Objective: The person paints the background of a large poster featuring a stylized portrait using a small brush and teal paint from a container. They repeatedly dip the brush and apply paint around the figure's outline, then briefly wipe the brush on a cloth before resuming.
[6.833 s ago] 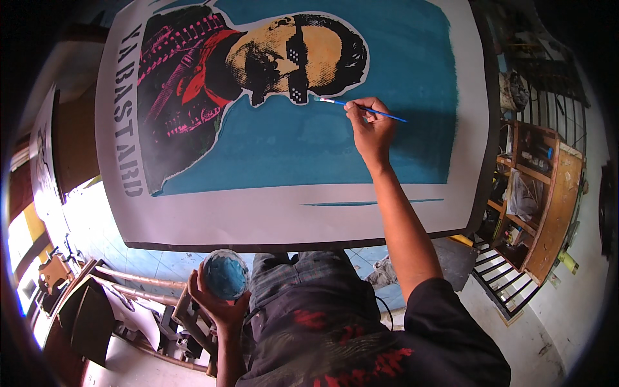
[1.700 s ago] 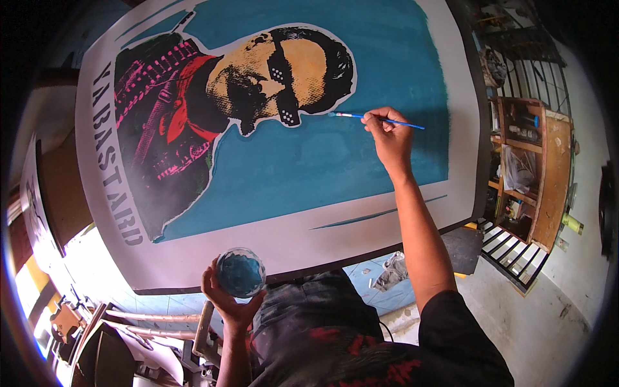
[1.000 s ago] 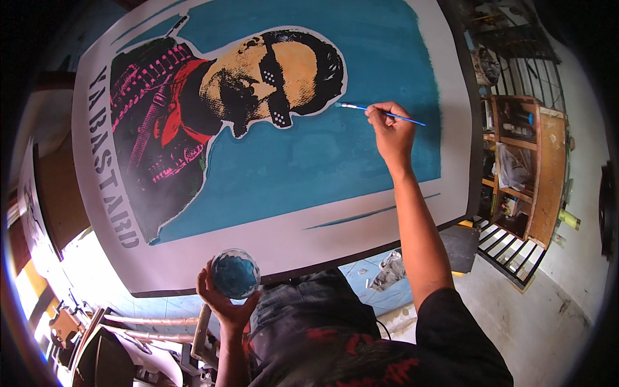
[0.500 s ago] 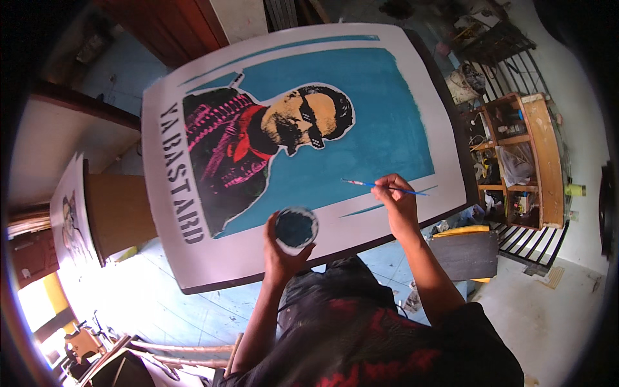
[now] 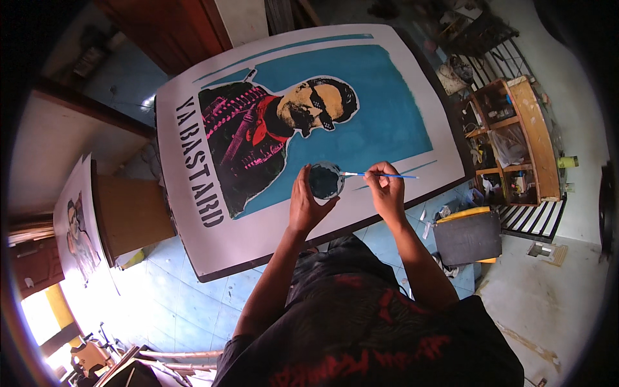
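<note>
My left hand (image 5: pixel 307 203) is wrapped round a round paint cup (image 5: pixel 327 181) with dark teal paint inside and smears on its pale rim. Between the fingertips of my right hand (image 5: pixel 387 190) is a thin blue paintbrush (image 5: pixel 390 175), its bristle end at the cup's right rim. Whether the bristles touch the paint is too small to tell. Both hands are over the near part of a large white poster (image 5: pixel 258 251). It bears a stencil-like portrait (image 5: pixel 258 126) in black, pink, red and tan on a teal background (image 5: pixel 380 97), with black lettering along its left side.
The poster lies on a dark-edged board (image 5: pixel 213 276). A wooden shelf unit (image 5: pixel 541 142) with assorted items stands at the right, near a dark box (image 5: pixel 467 237) with yellow edges. Another picture (image 5: pixel 80 226) leans at the left. Blue tiles (image 5: pixel 174 277) cover the floor.
My left hand has lifted the paint cup up and right over the poster's teal area. The paintbrush has come to the cup's rim from over the poster. The whole view has shifted slightly.
</note>
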### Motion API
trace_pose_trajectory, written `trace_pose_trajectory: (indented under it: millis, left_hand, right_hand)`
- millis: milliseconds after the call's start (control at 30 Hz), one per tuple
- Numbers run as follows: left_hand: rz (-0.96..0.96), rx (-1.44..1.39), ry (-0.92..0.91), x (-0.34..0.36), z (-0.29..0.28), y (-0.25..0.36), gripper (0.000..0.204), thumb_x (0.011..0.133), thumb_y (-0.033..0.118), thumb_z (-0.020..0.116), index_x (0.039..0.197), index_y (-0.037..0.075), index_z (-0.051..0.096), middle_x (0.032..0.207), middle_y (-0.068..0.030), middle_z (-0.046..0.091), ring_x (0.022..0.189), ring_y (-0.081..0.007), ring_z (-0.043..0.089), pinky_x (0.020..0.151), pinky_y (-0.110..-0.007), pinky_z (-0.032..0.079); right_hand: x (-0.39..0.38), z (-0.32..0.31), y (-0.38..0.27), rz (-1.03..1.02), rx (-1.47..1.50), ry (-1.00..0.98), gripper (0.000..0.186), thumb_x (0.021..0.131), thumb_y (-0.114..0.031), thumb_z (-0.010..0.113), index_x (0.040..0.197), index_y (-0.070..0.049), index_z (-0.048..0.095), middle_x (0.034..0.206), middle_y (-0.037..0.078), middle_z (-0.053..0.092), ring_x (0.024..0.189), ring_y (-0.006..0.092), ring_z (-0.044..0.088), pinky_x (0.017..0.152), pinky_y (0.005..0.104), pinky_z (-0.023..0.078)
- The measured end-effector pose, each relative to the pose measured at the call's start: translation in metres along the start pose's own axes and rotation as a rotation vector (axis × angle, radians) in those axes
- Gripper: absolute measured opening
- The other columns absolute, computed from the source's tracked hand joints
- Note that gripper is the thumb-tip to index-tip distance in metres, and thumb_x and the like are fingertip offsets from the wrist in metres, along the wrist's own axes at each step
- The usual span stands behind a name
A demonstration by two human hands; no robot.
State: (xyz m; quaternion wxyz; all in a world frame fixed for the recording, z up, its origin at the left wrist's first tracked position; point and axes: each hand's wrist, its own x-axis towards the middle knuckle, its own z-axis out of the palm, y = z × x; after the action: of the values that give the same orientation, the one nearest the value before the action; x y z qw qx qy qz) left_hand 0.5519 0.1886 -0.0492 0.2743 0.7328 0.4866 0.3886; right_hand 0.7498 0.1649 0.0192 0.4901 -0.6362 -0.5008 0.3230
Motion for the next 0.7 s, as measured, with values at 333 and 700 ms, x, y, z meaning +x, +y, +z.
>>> trace_pose_trajectory:
  millis: [333, 700]
  left_hand:
    - [-0.072, 0.057, 0.018, 0.024, 0.063, -0.05, 0.106, 0.057, 0.025, 0.091, 0.14, 0.001, 0.03, 0.136, -0.0162, 0.045, 0.122, -0.0354, 0.048, 0.103, -0.046, 0.039]
    - [-0.164, 0.135, 0.092, 0.039, 0.107, -0.073, 0.107, 0.054, 0.026, 0.091, 0.14, 0.003, 0.032, 0.138, -0.013, 0.047, 0.12, -0.0343, 0.049, 0.101, -0.047, 0.037]
  right_hand:
    - [0.053, 0.013, 0.071, 0.084, 0.177, -0.072, 0.005, 0.091, -0.005, 0.063, 0.091, 0.0, 0.061, 0.079, 0.003, 0.061, 0.076, 0.0113, 0.061, 0.07, 0.0249, 0.048]
    - [0.084, 0.041, 0.113, -0.137, -0.09, -0.258, 0.004, 0.084, -0.002, 0.066, 0.087, 0.001, 0.064, 0.079, 0.008, 0.068, 0.073, 0.0152, 0.066, 0.066, 0.0259, 0.051]
